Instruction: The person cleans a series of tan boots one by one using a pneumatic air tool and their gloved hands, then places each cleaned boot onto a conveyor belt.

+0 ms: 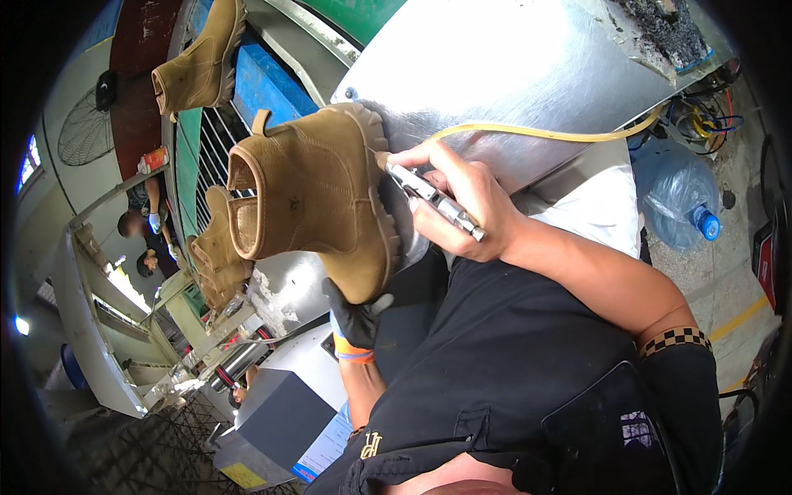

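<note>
Steel table (528, 74) behind tan boot (318, 198), toe seemingly downward, sole (381, 190) facing metal tool (433, 200).

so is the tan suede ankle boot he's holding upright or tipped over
Tipped. The tan suede ankle boot lies sideways, lugged sole facing the right hand, opening facing left, held from below by the gloved left hand.

Gloved left hand (356, 318) mostly hidden under tan suede boot (318, 194); slim metal pen-like tool (433, 200) tip masked by the boot's lugged sole.

Shoe factory (boots (318, 194) on conveyor (247, 91)).
</note>
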The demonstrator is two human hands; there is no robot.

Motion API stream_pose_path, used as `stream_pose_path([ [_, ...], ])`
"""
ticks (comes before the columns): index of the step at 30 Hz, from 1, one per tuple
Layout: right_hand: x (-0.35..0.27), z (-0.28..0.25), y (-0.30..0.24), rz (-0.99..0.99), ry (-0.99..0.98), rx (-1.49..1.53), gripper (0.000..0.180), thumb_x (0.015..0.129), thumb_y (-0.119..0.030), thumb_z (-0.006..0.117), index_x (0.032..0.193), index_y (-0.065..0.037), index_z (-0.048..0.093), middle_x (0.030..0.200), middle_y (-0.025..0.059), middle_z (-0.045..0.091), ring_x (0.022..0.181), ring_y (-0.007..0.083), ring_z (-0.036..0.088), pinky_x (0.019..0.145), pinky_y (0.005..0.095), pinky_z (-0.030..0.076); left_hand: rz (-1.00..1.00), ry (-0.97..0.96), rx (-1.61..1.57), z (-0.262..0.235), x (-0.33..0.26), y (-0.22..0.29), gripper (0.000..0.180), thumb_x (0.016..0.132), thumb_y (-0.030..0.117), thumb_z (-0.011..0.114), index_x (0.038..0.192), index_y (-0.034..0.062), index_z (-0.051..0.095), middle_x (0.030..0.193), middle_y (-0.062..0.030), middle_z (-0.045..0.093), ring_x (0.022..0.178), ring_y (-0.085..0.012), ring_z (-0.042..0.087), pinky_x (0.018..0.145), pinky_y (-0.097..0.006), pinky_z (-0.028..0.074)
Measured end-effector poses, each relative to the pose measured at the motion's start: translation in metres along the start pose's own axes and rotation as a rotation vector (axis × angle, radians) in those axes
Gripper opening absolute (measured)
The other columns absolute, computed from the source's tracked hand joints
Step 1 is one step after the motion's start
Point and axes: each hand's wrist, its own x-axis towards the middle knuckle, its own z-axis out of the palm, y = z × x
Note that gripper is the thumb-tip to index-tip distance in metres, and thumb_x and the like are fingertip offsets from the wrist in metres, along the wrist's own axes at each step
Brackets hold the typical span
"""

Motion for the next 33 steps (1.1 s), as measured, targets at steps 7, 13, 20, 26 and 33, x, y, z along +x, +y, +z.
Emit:
stream_pose_path([
  [7, -0.007, -0.011, 0.002, 0.018, -0.016, 0.090, 0.045, 0.082, -0.009, 0.057, 0.125, 0.001, 0.048, 0.072, 0.0073, 0.062, 0.061, 0.0101, 0.053, 0.059, 0.0269, 0.043, -0.108, -0.326, -0.147, 0.074, -0.021, 0.004, 0.084, 0.095, 0.066, 0.036, 0.146, -0.0005, 0.030, 0.135, -0.0232, 0.052, 0.108, -0.0357, 0.064, 0.085, -0.037, 0.060],
  [13, -0.012, -0.030, -0.012, 0.073, -0.061, 0.076, 0.043, 0.084, -0.012, 0.056, 0.124, 0.002, 0.049, 0.075, 0.0050, 0.061, 0.064, 0.0052, 0.050, 0.059, 0.0241, 0.041, -0.177, -0.515, -0.242, 0.091, -0.020, 0.000, 0.092, 0.092, 0.069, 0.037, 0.147, -0.0038, 0.027, 0.138, -0.0261, 0.049, 0.116, -0.0350, 0.061, 0.094, -0.040, 0.055],
  [20, -0.038, -0.044, -0.019, 0.116, -0.075, 0.030, 0.042, 0.079, -0.013, 0.059, 0.118, -0.002, 0.050, 0.062, 0.0075, 0.058, 0.053, 0.0125, 0.053, 0.054, 0.0303, 0.042, -0.219, -0.533, -0.184, 0.113, -0.024, 0.004, 0.099, 0.087, 0.074, 0.042, 0.148, -0.0027, 0.026, 0.141, -0.0235, 0.047, 0.119, -0.0327, 0.059, 0.096, -0.040, 0.054],
  [26, -0.055, -0.059, -0.035, 0.147, -0.087, -0.016, 0.040, 0.079, -0.012, 0.058, 0.117, 0.000, 0.051, 0.060, 0.0077, 0.058, 0.052, 0.0125, 0.053, 0.054, 0.0296, 0.042, -0.292, -0.536, -0.322, 0.136, -0.029, 0.000, 0.091, 0.086, 0.075, 0.043, 0.149, 0.0091, 0.030, 0.138, -0.0164, 0.051, 0.113, -0.0322, 0.062, 0.082, -0.041, 0.060],
  [33, -0.059, -0.078, -0.055, 0.222, -0.110, 0.039, 0.035, 0.082, -0.011, 0.057, 0.115, -0.001, 0.054, 0.066, -0.0042, 0.051, 0.056, 0.0017, 0.044, 0.052, 0.0232, 0.034, -0.268, -0.741, -0.184, 0.157, -0.030, -0.002, 0.114, 0.077, 0.083, 0.043, 0.150, -0.0013, 0.022, 0.140, -0.0228, 0.047, 0.123, -0.0303, 0.056, 0.098, -0.042, 0.051],
])
